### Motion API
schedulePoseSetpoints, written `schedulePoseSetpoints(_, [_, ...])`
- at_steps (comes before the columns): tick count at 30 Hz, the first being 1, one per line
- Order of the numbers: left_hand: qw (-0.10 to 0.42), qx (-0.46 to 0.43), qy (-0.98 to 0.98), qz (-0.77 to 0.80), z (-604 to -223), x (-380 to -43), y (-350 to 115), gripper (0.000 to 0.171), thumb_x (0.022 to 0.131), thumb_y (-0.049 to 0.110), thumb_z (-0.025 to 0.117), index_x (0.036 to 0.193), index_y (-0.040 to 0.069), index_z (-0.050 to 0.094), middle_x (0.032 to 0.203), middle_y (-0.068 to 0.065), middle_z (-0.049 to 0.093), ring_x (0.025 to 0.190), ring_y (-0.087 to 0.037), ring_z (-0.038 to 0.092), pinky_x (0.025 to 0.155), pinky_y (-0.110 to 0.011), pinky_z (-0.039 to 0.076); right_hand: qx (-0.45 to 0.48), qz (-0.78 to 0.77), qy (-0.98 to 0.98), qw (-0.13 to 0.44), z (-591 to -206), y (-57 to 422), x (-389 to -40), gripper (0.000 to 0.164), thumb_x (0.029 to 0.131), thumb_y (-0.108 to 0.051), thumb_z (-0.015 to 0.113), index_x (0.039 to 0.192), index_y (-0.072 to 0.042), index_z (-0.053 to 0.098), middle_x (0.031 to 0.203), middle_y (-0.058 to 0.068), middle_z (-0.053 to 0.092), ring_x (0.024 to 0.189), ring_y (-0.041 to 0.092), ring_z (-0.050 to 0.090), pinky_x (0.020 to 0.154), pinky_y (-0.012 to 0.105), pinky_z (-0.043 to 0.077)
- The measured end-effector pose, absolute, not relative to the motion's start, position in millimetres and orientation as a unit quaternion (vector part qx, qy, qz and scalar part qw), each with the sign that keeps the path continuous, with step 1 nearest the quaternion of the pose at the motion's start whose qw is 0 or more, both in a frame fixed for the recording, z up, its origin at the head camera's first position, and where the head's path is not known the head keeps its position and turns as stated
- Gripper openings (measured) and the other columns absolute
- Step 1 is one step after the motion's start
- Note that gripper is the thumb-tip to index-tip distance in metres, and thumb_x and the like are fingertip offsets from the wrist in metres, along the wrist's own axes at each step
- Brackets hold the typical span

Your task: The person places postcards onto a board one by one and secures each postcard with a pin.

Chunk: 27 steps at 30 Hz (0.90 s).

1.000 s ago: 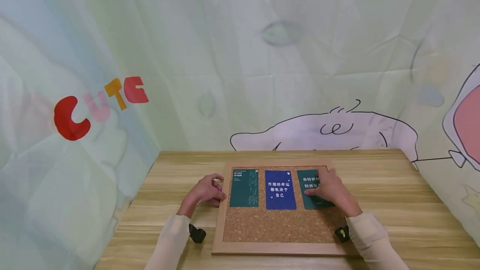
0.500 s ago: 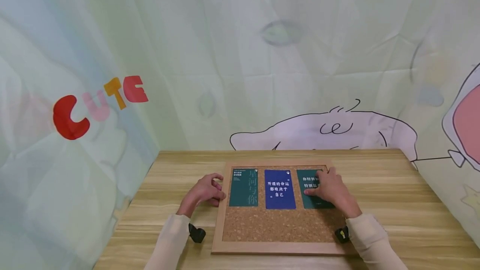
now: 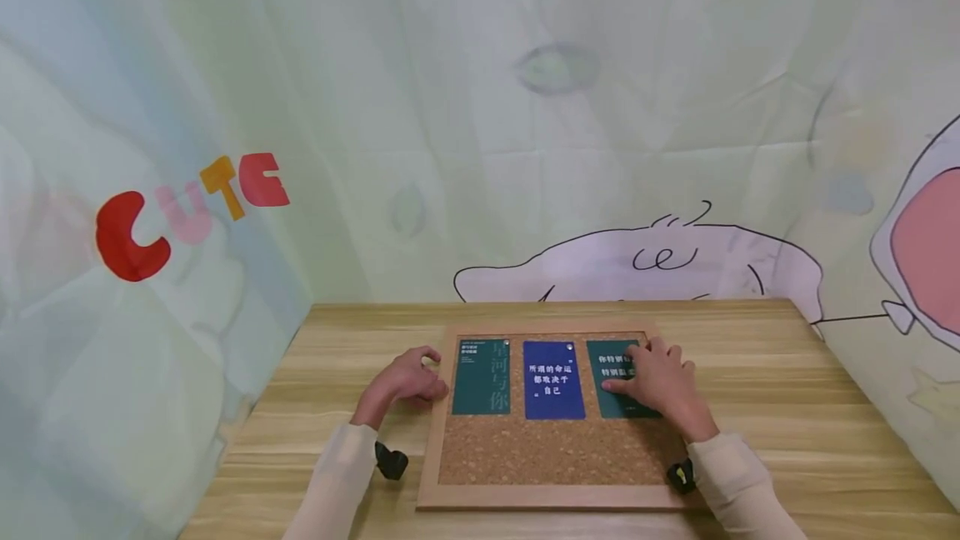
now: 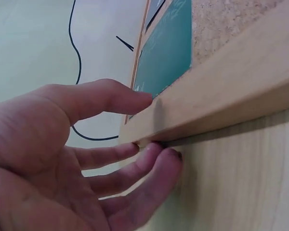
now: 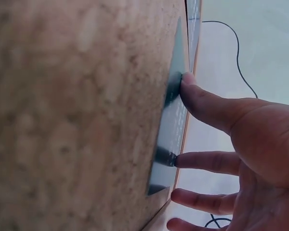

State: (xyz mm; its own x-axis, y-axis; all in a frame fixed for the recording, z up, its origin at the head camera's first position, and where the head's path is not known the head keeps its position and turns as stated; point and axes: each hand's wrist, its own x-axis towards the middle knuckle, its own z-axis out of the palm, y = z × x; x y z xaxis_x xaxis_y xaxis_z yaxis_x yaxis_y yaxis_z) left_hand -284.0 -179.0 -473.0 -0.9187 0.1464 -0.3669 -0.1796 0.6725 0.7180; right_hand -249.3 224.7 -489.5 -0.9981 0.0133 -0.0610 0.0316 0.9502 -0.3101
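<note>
A wood-framed cork board [image 3: 555, 452] lies on the table with three cards along its far half. The left card [image 3: 480, 377] is dark green, the middle card [image 3: 552, 382] blue, both with white print. My left hand [image 3: 408, 375] grips the board's left edge; in the left wrist view its thumb is at the top of the frame [image 4: 216, 96] and its fingers are at the side and underside. My right hand [image 3: 663, 377] spreads over the right green card [image 3: 609, 394], hiding part of it. Thumb and index finger [image 5: 207, 161] touch the card's face in the right wrist view.
The wooden table [image 3: 787, 423] extends around the board. Behind it hangs a printed cloth backdrop [image 3: 420, 107] with cartoon shapes and letters. A small black wrist camera [image 3: 392, 462] sits at the left cuff, another black device [image 3: 681, 476] at the right cuff.
The head view has turned slightly, so the table, board and hands sit a little further left in it. Both hands keep nearly the same places on board and card.
</note>
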Motion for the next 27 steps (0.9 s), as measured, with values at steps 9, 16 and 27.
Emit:
schedulePoseSetpoints(9, [0.047,0.031,0.954,0.294,-462.2,-291.0,-143.4,0.07,0.092,0.031,0.079,0.148,0.004,0.049,0.14,-0.027,0.054,0.116,-0.041,0.054,0.095,-0.061,0.05,0.018,-0.173,0.985,0.015,-493.1,226.0,-249.3,0.081,0.082,-0.058,0.083,0.138,-0.002,0.062,0.14,0.034,0.045,0.116,0.059,0.044,0.091,0.078,0.038])
schedulePoseSetpoints(16, [-0.009,0.18,0.961,0.209,-457.2,-295.9,-89.9,0.09,0.083,0.058,0.082,0.156,0.02,0.045,0.152,-0.019,0.045,0.138,-0.046,0.038,0.107,-0.069,0.035,0.02,-0.175,0.984,0.02,-491.8,225.2,-247.2,0.082,0.082,-0.059,0.083,0.137,-0.003,0.063,0.141,0.034,0.045,0.118,0.06,0.045,0.088,0.075,0.043])
schedulePoseSetpoints(27, [0.044,0.282,0.947,0.146,-472.1,-312.0,-21.4,0.094,0.076,0.076,0.073,0.155,0.032,0.047,0.159,-0.011,0.042,0.144,-0.038,0.035,0.115,-0.066,0.025,0.035,-0.178,0.983,0.03,-493.2,226.4,-252.2,0.079,0.08,-0.06,0.084,0.133,-0.004,0.065,0.143,0.033,0.045,0.117,0.056,0.045,0.089,0.074,0.044])
